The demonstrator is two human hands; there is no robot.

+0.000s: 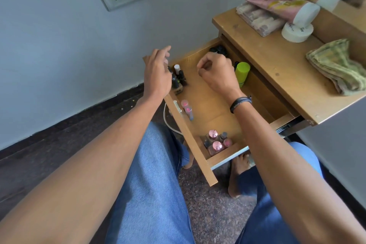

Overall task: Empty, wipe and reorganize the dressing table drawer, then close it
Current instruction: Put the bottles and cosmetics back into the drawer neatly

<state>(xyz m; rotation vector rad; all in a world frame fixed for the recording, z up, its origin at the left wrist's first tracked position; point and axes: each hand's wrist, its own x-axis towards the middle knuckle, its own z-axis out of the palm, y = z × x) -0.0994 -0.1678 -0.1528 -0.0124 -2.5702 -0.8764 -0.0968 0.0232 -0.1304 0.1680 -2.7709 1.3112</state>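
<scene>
1. The drawer (215,113) stood pulled fully out from under the tabletop (263,59).
2. The left hand (157,71) hovered over the drawer's far-left corner, fingers loosely spread, holding nothing, just above a cluster of dark bottles (178,79).
3. The right hand (215,71) was curled shut over the drawer's middle; whether it pinched anything could not be told.
4. A green bottle (242,72) lay along the right side, pink-capped bottles (216,142) stood in the near corner.
5. A folded cloth (336,65) rested on the tabletop.
</scene>
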